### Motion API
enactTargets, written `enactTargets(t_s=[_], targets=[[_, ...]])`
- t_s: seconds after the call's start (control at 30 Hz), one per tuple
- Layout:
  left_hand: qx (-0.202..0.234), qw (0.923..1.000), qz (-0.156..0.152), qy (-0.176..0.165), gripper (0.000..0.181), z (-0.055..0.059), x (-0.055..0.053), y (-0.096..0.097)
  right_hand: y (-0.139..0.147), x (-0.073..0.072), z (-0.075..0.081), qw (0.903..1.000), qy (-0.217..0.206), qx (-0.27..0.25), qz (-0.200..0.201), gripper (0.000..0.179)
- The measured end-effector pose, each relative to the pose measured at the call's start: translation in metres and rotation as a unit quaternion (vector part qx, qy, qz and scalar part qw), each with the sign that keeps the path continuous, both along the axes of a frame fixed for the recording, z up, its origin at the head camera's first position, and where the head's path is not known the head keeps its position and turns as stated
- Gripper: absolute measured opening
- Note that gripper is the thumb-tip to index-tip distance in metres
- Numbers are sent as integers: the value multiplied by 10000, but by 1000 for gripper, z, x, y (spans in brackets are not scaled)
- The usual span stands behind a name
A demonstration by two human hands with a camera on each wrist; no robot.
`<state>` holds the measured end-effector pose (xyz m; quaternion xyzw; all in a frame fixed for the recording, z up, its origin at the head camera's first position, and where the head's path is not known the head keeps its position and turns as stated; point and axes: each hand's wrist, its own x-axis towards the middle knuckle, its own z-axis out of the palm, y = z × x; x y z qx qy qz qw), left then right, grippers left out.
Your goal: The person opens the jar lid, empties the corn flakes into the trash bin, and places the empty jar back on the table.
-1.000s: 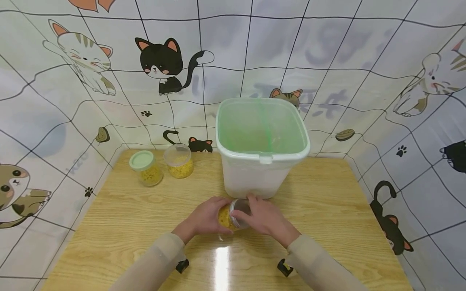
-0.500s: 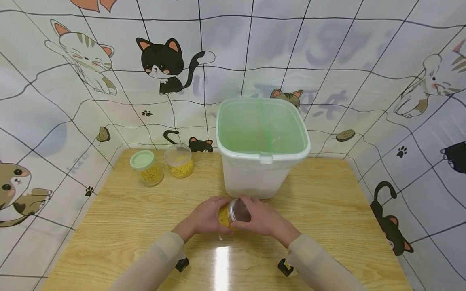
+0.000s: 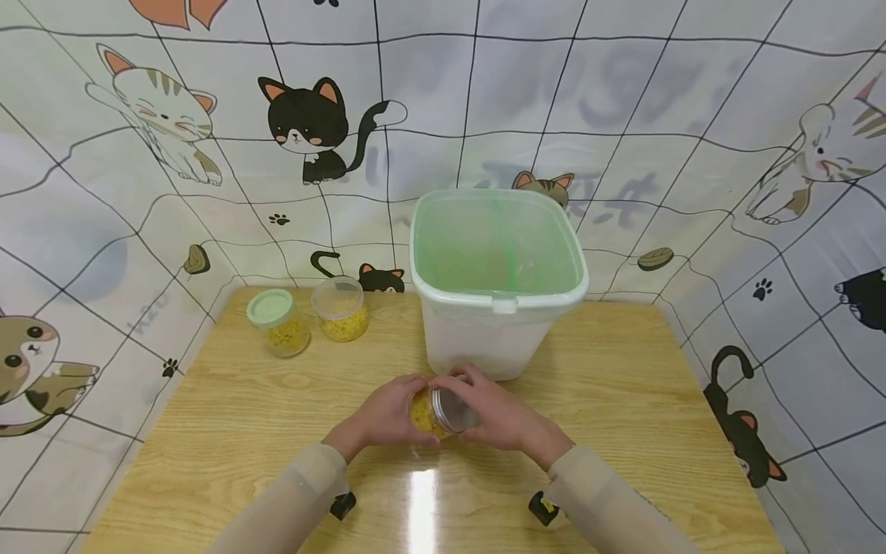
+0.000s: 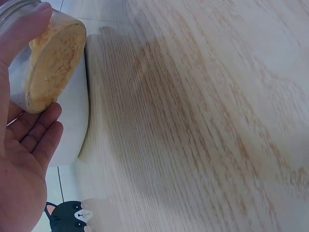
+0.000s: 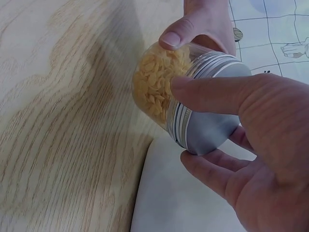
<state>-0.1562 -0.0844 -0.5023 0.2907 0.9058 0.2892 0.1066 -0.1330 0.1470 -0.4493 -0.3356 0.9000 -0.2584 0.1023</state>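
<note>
A clear jar (image 5: 157, 84) of small yellow pieces, like dry pasta, is tilted on its side between both hands, just in front of the white bin (image 3: 477, 338). Its silver screw lid (image 5: 212, 116) faces right. My left hand (image 3: 388, 412) holds the jar's body; in the left wrist view its thumb and fingers reach round the base (image 4: 55, 65). My right hand (image 3: 508, 415) grips the lid's edge, thumb on one side and fingers on the other. The lid is on the jar's mouth.
The bin has no lid on, and its inside looks green. At the back left stand a jar with a pale green lid (image 3: 270, 308) and a clear-topped jar (image 3: 339, 300), both partly filled with yellow pieces. A cat-print sheet (image 3: 443, 92) walls the wooden table (image 3: 277, 431).
My right hand's thumb and fingers have shifted round the lid in a turning motion. The jar has tipped slightly and stays in my left hand.
</note>
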Motion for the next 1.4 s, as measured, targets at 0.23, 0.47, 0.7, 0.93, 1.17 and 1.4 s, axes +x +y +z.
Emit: enactTargets(t_s=[0.23, 0.47, 0.7, 0.93, 1.17, 1.4], targets=[[74, 9999, -44, 52, 88, -1, 1, -2, 1, 1, 3, 10000, -9, -73, 44, 85], [106, 9999, -14, -2, 86, -1, 1, -2, 2, 1, 6, 9999, -143, -74, 23, 86], [89, 10000, 18, 13, 86, -1, 2, -5, 5, 2, 10, 9997, -183, -100, -92, 85], [203, 9998, 49, -29, 86, -1, 1, -8, 17, 3, 9, 9995, -179, -231, -99, 82], [173, 9998, 129, -44, 87, -4, 0, -10, 33, 6, 9, 9996, -82, -57, -280, 85], [241, 9993, 224, -185, 89, -4, 0, -13, 54, 9, 7, 9979, -251, 90, -588, 88]])
